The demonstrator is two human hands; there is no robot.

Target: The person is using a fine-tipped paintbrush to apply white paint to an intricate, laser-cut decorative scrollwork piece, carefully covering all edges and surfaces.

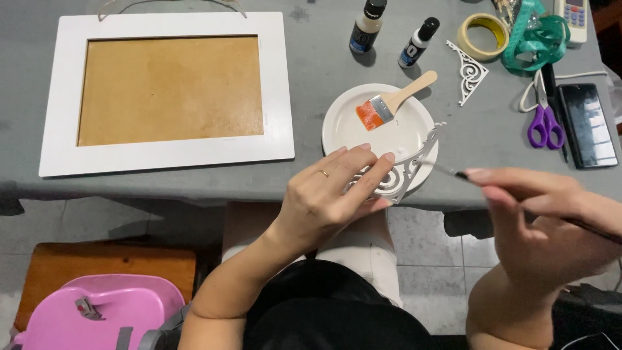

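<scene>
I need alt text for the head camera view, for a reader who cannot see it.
The left hand holds a white scrollwork bracket over a white plate, while the right hand points a thin brush at it. On the grey table lie a white frame, a flat brush and purple scissors.

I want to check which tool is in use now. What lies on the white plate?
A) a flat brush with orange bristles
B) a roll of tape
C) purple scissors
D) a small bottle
A: the flat brush with a wooden handle and orange bristles lies on the white plate, while the right hand holds a thin brush and the left hand holds a white scrollwork bracket.
</scene>
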